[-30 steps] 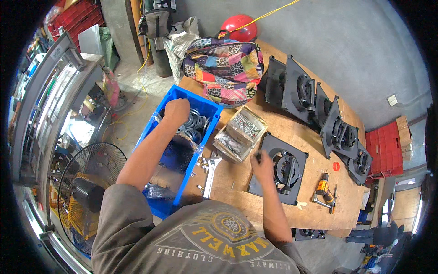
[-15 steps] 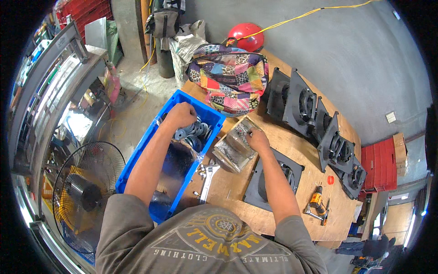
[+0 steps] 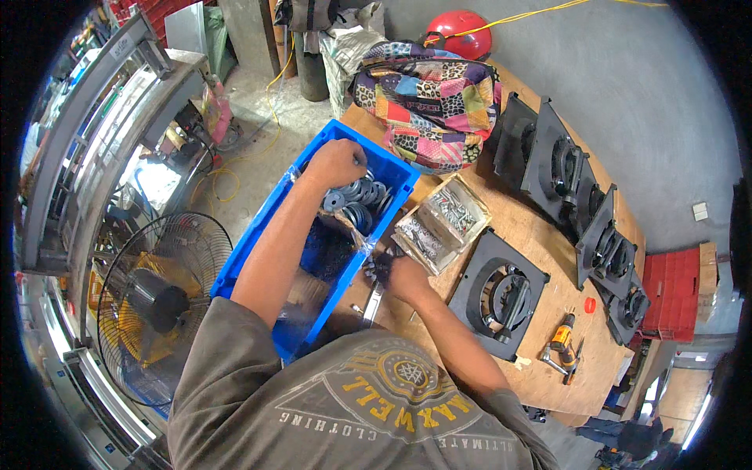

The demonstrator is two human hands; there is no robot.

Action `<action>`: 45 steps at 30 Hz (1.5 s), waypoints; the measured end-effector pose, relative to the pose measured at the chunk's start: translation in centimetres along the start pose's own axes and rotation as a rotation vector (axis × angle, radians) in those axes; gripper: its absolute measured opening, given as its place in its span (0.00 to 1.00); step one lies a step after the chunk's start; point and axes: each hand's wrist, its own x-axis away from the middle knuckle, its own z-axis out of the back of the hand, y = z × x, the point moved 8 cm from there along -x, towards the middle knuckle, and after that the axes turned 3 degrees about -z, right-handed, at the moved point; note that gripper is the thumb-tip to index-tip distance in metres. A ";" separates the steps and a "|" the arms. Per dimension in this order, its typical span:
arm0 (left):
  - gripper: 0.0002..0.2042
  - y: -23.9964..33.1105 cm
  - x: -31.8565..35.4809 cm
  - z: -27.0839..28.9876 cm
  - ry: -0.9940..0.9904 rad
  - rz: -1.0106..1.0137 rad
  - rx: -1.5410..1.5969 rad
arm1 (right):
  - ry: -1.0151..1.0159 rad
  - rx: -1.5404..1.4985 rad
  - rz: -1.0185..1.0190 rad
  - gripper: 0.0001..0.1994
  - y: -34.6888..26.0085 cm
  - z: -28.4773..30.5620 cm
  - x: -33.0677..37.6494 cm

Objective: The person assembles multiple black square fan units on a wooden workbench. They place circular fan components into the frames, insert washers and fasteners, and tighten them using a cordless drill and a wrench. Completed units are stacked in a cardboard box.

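Left hand (image 3: 335, 162) curls loosely among grey washers (image 3: 356, 205) in the blue bin (image 3: 258, 235); right hand (image 3: 398, 272) closes on dark parts, grip unclear.

grey metal washers (image 3: 356, 202), flat rings heaped loosely, inside long blue plastic bin (image 3: 258, 235)

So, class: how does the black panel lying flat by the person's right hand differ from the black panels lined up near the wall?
The flat panel lies face up on the table; the row panels stand tilted on edge, overlapping one another. The flat panel is alone, near the right hand; the row panels sit farther away. All are black, squarish, with a round opening.
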 end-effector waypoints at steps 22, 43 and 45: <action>0.19 8.5 16.2 0.1 0.098 0.038 1.060 | 0.262 -0.159 0.110 0.11 0.0 -4.0 2.8; 0.10 25.7 21.3 -6.6 0.006 -0.381 0.349 | 0.195 -1.543 -0.182 0.12 4.2 7.8 22.6; 0.11 27.8 21.6 -6.8 0.067 -0.402 0.329 | 0.249 -1.599 -0.150 0.12 4.9 8.2 24.1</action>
